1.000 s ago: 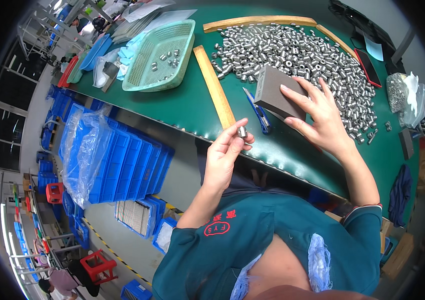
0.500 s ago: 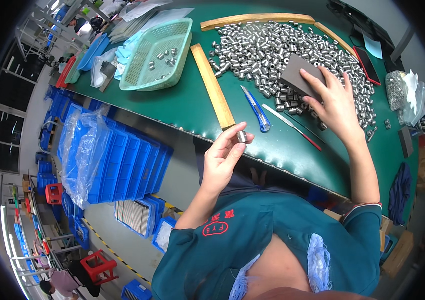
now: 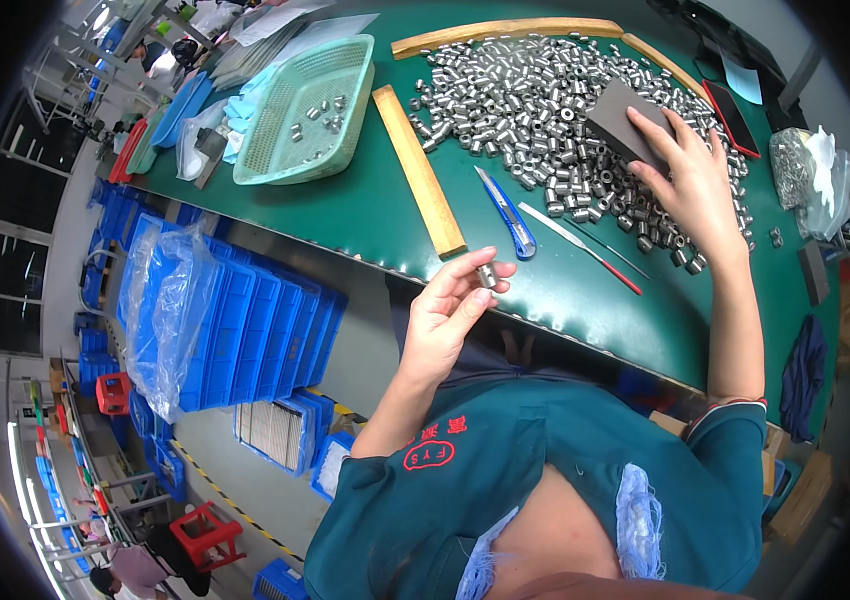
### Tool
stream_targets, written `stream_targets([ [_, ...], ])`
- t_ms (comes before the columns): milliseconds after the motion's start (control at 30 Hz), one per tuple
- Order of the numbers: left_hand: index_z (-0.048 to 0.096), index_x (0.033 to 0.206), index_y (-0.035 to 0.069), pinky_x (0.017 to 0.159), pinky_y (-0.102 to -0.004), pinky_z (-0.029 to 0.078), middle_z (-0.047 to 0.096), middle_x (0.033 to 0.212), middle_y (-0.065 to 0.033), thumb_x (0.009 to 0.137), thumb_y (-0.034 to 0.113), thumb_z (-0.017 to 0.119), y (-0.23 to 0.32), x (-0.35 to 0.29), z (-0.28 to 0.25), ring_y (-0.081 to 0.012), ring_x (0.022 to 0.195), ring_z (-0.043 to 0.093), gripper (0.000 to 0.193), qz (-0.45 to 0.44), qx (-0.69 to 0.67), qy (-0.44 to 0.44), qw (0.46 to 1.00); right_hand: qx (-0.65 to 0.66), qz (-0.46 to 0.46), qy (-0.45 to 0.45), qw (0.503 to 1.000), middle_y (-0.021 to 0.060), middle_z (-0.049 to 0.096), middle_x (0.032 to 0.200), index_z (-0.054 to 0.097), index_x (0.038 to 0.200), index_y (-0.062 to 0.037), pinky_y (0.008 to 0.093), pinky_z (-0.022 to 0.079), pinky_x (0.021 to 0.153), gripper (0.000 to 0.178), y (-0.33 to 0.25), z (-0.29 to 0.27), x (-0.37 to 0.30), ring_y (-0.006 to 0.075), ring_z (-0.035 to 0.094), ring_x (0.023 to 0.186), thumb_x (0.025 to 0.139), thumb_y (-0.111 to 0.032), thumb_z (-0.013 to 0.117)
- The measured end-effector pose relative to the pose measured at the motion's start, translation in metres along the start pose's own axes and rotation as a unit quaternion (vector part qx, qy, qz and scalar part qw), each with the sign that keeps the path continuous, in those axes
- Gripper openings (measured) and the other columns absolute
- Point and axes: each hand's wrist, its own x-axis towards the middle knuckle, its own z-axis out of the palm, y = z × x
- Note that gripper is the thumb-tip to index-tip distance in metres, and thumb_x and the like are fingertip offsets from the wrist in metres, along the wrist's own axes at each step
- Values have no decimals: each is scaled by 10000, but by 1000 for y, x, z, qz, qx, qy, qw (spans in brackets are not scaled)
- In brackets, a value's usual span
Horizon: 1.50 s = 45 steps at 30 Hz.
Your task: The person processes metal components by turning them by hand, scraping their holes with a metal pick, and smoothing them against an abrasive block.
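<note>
Between the thumb and fingers of my left hand (image 3: 450, 312), near the table's front edge, is a small shiny metal sleeve (image 3: 487, 275). My right hand (image 3: 690, 180) reaches over the right part of a large heap of similar metal sleeves (image 3: 505, 90). Its thumb and fingertips grip a dark grey rectangular block (image 3: 629, 122), which lies tilted on the heap. Part of the block and the sleeves below are hidden by that hand. A blue utility knife (image 3: 508, 215) and a thin file with a red handle (image 3: 585, 250) lie in front of the heap.
Wooden strips (image 3: 420, 170) border the heap on the green table (image 3: 395, 225). A pale green basket (image 3: 355, 130) with several sleeves stands at the left. Farther right are a red-edged phone (image 3: 733, 120), a clear bag of small parts (image 3: 793, 170) and another dark block (image 3: 814, 272). Blue crates (image 3: 245, 330) stack beside the table.
My right hand has moved slightly right with the dark grey block, and sleeves at the heap's near right edge have spread toward me. My left hand keeps its place, its sleeve turned a little.
</note>
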Motion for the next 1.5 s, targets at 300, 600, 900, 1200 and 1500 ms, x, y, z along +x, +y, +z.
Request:
stream_targets([
  [300, 483, 1261, -6, 901, -297, 439, 604, 1126, -143, 877, 18, 566, 1, -1, -1, -175, 1013, 578, 393, 37, 104, 18, 994, -40, 118, -23, 992, 155, 473, 1319, 415, 1363, -265, 570, 221, 1051, 573, 44, 5, 4, 306, 464, 1216, 833, -334, 619],
  [600, 441, 1278, -3, 857, -295, 464, 597, 1116, -153, 884, 36, 557, 2, 4, 0, -183, 983, 585, 412, 3, 21, 15, 1000, 343, -51, -50, 937, 142, 506, 1292, 460, 1333, -113, 364, 368, 999, 573, 17, -15, 5, 259, 480, 1201, 815, -272, 646],
  [900, 418, 1310, -27, 746, -272, 499, 579, 1033, -98, 934, 153, 508, 5, 7, -2, -156, 895, 581, 426, -131, -199, 1, 971, 288, -140, -157, 934, 176, 425, 1359, 448, 1352, -170, 513, 148, 1103, 596, -40, -33, -9, 326, 415, 1258, 805, -300, 644],
  [1200, 451, 1265, -46, 730, -265, 504, 572, 1015, -72, 942, 184, 514, 0, 5, -3, -140, 890, 563, 401, -129, -209, 13, 969, 268, -187, -141, 935, 204, 448, 1295, 473, 1325, -261, 586, 204, 1063, 554, -58, -32, -17, 343, 453, 1211, 803, -314, 650],
  [1500, 541, 1182, -38, 777, -271, 502, 639, 996, -121, 949, 115, 496, -11, 6, 11, -145, 862, 610, 282, -47, -9, 30, 998, 248, -218, -131, 935, 193, 446, 1295, 499, 1300, -296, 592, 225, 1053, 554, -69, -42, -21, 336, 451, 1207, 774, -296, 674],
])
